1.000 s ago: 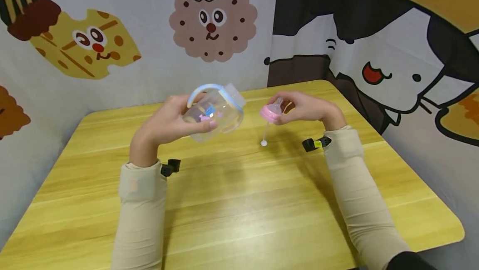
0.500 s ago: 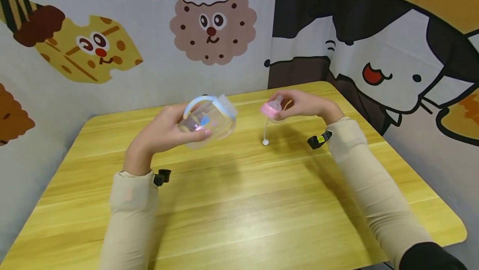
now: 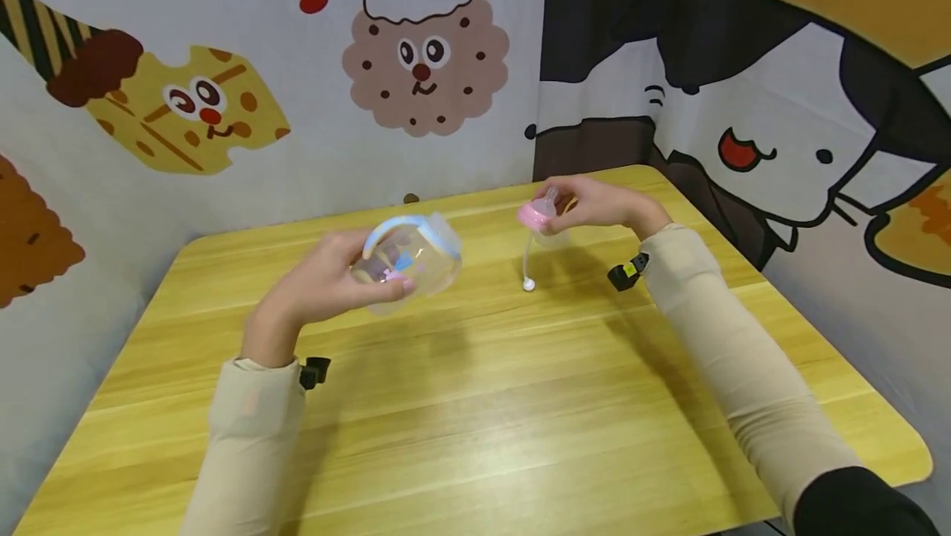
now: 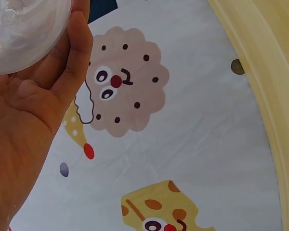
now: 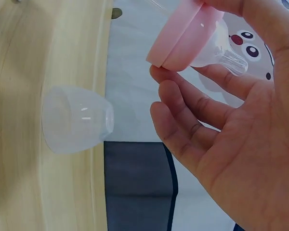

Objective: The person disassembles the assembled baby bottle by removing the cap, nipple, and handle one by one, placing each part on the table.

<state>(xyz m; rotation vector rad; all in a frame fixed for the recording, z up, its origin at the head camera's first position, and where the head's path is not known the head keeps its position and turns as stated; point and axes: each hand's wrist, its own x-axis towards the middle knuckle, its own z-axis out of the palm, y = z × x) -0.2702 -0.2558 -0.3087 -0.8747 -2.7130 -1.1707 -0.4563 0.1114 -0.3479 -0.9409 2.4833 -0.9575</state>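
Observation:
In the head view my left hand (image 3: 312, 284) grips a clear baby bottle (image 3: 434, 268) with a pale blue neck ring and handle. The bottle is tilted, its open neck pointing up and right, and small blue and pink prints show on its side. Its round base (image 4: 24, 38) fills the corner of the left wrist view. To the right, my right hand (image 3: 594, 206) pinches a pink bottle collar (image 3: 531, 215) between thumb and fingers. A clear nipple (image 5: 226, 55) sticks out of the collar, and a thin straw with a white weighted end (image 3: 528, 284) hangs below it.
A clear dome-shaped cap (image 5: 77, 118) stands on the wooden table (image 3: 475, 404) behind the right hand. Cartoon-printed cloth (image 3: 260, 189) hangs along the table's back and sides. Black wrist cameras (image 3: 627, 272) are strapped over the sleeves.
My left hand has lowered the bottle and drawn it slightly left, away from the collar. My right hand stays almost in place with the collar. The head view has tipped up a little.

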